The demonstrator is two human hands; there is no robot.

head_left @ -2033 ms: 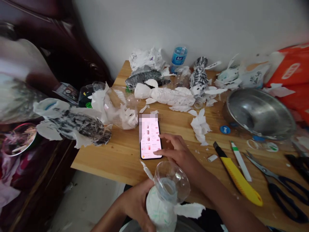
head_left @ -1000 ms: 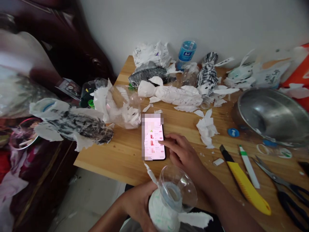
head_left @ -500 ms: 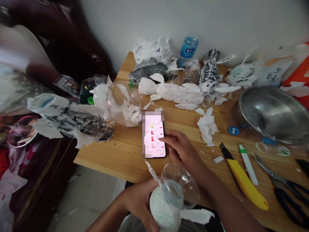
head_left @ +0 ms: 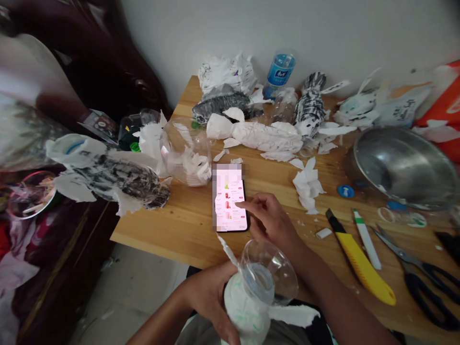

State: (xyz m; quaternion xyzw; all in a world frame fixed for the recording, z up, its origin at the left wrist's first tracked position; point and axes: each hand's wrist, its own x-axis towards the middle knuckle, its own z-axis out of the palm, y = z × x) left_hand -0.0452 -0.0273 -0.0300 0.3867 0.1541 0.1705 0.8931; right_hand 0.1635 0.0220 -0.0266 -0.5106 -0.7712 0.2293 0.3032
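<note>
My left hand [head_left: 212,298] is wrapped round a paper-covered bottle [head_left: 247,309] with strips sticking out at its sides and a clear plastic funnel-like piece [head_left: 285,275] at its neck. A smartphone [head_left: 230,203] lies face up on the table, its lit screen listing small pictures with text; part of it is blurred out. With the index finger stretched to the screen's right side, my right hand [head_left: 271,218] holds nothing. The other fingers are loosely bent. Left of the phone lies a clear plastic container [head_left: 187,148] with paper scraps inside.
On the right of the wooden table [head_left: 161,230] lie a yellow utility knife [head_left: 366,268], a white-green pen-like tool [head_left: 367,242], scissors [head_left: 409,258] and a metal basin [head_left: 406,167]. Several papered bottles, one white [head_left: 268,137], and a blue-labelled bottle [head_left: 280,74] are along the back.
The view has shifted slightly. My right index finger stays at the phone's screen, and my left hand still holds the papered bottle. The listing on the screen looks the same.
</note>
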